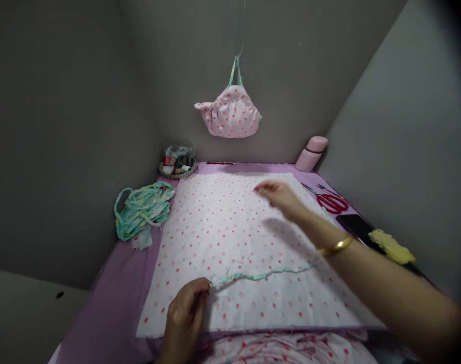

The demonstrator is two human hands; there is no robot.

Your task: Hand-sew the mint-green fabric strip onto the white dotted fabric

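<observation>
Two bare hands above a flat white dotted cloth (211,227), one low and near, one higher and farther off. Left hand (186,308) near the front edge of the cloth, thumb and forefinger pinched on the frayed near end of a narrow green strip (266,276). Strip stretched from those fingers across the cloth toward the side of the right forearm, slightly wavy, twisted-looking, with touches of yellow and white. Just beyond the strip, a loose pale thread (241,261) curled on the dots. Right hand (281,197) raised over the far part of the cloth, well apart from the strip, fingers drawn together at the tips, blurred; impossible to tell whether with anything thin between them. Gold bangle (336,246) on the right wrist. To the right of the right hand, red-handled scissors (332,203), then a dark phone (353,225) and a crumpled yellow item (393,246) beside the forearm. Beyond the right hand, a tilted-looking pink bottle (311,153) and, higher up, a hanging dotted pouch (232,114) on green straps. Far to the left of both hands, a heap of green strips (147,207), with a shallow basket (177,176) of spools behind. Just below the left hand and to its right, bunched dotted fabric (276,349).
</observation>
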